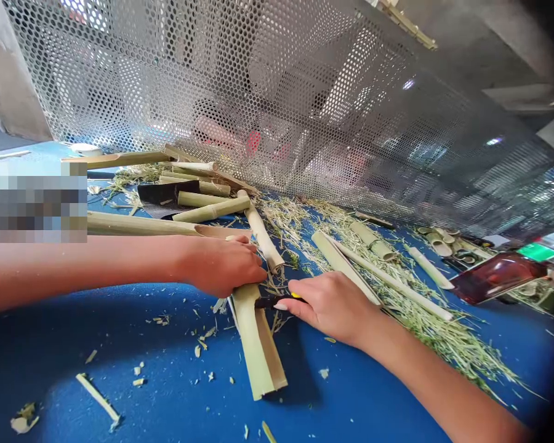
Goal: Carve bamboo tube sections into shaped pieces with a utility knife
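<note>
The left hand [221, 264] is clamping down on the upper end of a split bamboo section [256, 344], which is lying on a blue work surface [133, 335]. The right hand [327, 307] is closed around a black-and-yellow knife [272, 302], whose black end is projecting toward the section and stopping just beside it. A round bamboo pole [261, 234] is lying with its end just beside the left hand. Green bamboo shavings [443, 332] are lying in a heap to the right of the right hand. A perforated metal screen [212, 80] is standing beyond the work surface.
</note>
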Tool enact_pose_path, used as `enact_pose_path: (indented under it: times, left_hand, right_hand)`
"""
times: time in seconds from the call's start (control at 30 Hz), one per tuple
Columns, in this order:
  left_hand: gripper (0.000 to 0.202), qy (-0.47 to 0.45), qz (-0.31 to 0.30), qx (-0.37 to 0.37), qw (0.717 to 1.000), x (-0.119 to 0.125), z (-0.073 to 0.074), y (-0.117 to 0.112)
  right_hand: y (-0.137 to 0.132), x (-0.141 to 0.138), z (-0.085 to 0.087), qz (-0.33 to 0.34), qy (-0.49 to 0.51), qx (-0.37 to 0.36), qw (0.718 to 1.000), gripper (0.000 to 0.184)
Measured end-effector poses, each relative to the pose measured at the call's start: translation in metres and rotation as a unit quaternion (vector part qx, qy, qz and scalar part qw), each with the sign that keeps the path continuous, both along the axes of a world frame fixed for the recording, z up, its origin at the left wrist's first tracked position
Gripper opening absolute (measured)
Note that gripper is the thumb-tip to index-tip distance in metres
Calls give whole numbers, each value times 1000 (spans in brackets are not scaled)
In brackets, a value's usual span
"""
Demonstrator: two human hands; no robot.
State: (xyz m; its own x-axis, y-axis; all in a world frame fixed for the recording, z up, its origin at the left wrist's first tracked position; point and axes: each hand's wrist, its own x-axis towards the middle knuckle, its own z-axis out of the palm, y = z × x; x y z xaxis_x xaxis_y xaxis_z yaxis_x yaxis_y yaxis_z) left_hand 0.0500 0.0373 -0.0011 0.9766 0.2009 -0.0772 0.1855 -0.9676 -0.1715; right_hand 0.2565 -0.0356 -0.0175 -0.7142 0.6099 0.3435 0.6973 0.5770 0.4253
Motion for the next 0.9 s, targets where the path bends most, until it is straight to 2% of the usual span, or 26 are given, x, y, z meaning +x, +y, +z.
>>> enact_pose_path:
  times: [0.1,0.17,0.3,0.4,0.47,0.53,0.6,0.7,0.77,0.9]
  left_hand:
    - [14,-10,-8,-2,1000,-1,-2,1]
    - [14,-1,-4,-7,1000,0,-2,0]
    - [15,13,3,-10,1000,1,-1,0]
    - [14,-1,-14,-1,1000,0,0,2]
    - [12,-8,-27,5,1000,0,1,3]
    - [11,-11,-28,7,1000,-1,0,4]
    - [12,-10,-22,8,1000,-1,-1,4]
    - [12,-11,-17,7,1000,-2,-4,3]
    - [12,-12,-17,4,1000,-2,-4,3]
    - [12,-1,-17,2,1000,-2,-1,4]
  right_hand:
    - [0,-2,0,23,9,113,993,54]
    - [-1,-3,0,18,1,140,990,53]
    - [-3,-2,-3,-5,5,52,999,56]
    - [-3,-1,-4,-32,-7,-37,999,58]
    - [-2,0,-5,-31,-6,-62,998,58]
    - [-1,0,-5,-9,13,-27,1000,57]
    - [0,-2,-6,14,28,54,998,56]
    - [0,-5,-8,16,30,128,991,54]
    - [-1,-6,-9,7,30,106,994,54]
    - [-4,-5,-8,-21,20,6,1000,58]
